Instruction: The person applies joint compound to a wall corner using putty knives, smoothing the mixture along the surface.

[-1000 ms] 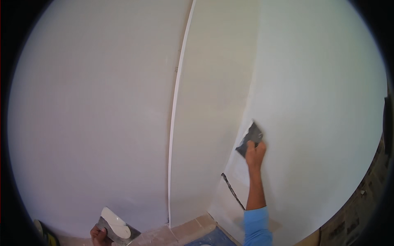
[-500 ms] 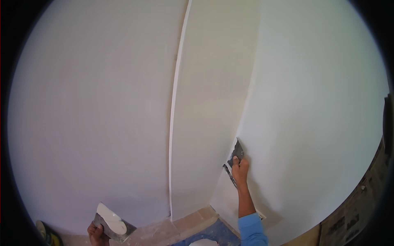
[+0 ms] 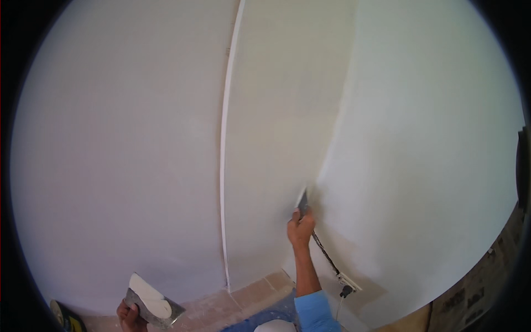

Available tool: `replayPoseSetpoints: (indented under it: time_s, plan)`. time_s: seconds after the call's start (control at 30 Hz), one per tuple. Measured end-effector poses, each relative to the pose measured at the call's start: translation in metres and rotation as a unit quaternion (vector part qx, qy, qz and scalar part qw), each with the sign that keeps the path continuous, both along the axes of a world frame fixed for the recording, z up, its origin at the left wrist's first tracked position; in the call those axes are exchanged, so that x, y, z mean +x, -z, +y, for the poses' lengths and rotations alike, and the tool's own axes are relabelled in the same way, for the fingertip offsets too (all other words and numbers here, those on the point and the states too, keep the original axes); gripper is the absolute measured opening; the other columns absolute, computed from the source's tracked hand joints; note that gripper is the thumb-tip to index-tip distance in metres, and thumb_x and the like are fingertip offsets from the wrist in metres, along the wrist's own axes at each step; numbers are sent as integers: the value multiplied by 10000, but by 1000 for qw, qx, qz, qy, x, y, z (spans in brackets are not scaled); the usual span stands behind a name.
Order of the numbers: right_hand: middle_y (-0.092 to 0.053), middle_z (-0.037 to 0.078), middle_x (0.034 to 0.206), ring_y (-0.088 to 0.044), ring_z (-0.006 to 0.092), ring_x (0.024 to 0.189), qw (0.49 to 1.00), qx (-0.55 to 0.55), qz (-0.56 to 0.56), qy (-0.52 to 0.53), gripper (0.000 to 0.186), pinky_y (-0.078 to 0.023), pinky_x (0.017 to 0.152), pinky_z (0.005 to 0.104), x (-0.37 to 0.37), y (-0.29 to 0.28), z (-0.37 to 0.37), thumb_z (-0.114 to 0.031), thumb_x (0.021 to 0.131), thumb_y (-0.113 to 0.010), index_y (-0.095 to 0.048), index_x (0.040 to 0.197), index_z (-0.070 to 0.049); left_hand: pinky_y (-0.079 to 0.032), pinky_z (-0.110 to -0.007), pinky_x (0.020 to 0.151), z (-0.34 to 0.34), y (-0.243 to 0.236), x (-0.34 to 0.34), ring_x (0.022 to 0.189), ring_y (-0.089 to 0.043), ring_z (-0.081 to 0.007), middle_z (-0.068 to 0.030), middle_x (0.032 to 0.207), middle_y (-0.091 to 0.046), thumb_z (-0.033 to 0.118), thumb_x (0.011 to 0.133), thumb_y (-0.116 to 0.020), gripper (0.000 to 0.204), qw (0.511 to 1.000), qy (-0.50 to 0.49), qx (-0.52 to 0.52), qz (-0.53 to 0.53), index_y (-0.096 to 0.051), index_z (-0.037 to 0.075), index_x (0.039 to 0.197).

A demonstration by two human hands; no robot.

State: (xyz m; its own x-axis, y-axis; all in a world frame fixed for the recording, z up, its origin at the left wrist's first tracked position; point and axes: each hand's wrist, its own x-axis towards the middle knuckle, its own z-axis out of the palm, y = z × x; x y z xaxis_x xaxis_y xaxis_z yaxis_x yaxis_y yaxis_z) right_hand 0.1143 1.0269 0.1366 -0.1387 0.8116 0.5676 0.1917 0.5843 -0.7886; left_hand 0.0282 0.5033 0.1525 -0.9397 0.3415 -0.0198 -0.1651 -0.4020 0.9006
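My left hand point(image 3: 129, 315) is closed on a wide grey metal spreader point(image 3: 161, 313) at the lower left, which carries a thick smear of white paste point(image 3: 148, 293). My right hand point(image 3: 300, 227) grips a grey putty knife point(image 3: 302, 198) held against the beige wall section point(image 3: 282, 138), near its inner corner with the white right wall point(image 3: 420, 166). Just below that hand, a dark cable point(image 3: 326, 252) runs slanting down to a white socket point(image 3: 354, 281) with a black plug point(image 3: 346, 290) in it.
A white vertical trim strip point(image 3: 223, 155) divides the left wall point(image 3: 121, 138) from the beige section. Along the bottom are pinkish tiles point(image 3: 210, 303) and a blue, paste-spotted surface point(image 3: 285, 307). A dark tub point(image 3: 69, 318) stands at lower left; a dark, patchy surface point(image 3: 470, 293) borders the right.
My right hand has moved down and leftward with the knife, from the white wall into the corner. The socket now shows. My left hand has shifted slightly leftward in view, still holding the spreader.
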Motion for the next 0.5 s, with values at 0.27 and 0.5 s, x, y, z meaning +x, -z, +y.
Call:
replayPoseSetpoints:
  time_s: [0.27, 0.5]
  plan:
    - [-616, 26, 721, -529, 117, 669, 994, -60, 56, -68, 268, -440, 623, 310, 82, -6, 5, -219, 933, -594, -635, 854, 34, -566, -274, 784, -13, -13, -1, 942, -666, -186, -113, 1070, -675, 95, 920, -639, 286, 1000, 16, 8, -5, -581, -62, 1152]
    - [-548, 63, 610, -513, 164, 568, 1000, -24, -11, 14, 275, -412, 546, 347, 124, -43, -12, -194, 921, -580, -587, 777, 41, -570, -280, 827, -40, 33, -5, 959, -672, -195, -121, 1095, -673, 86, 911, -645, 316, 995, 70, 73, -1, -568, -63, 1179]
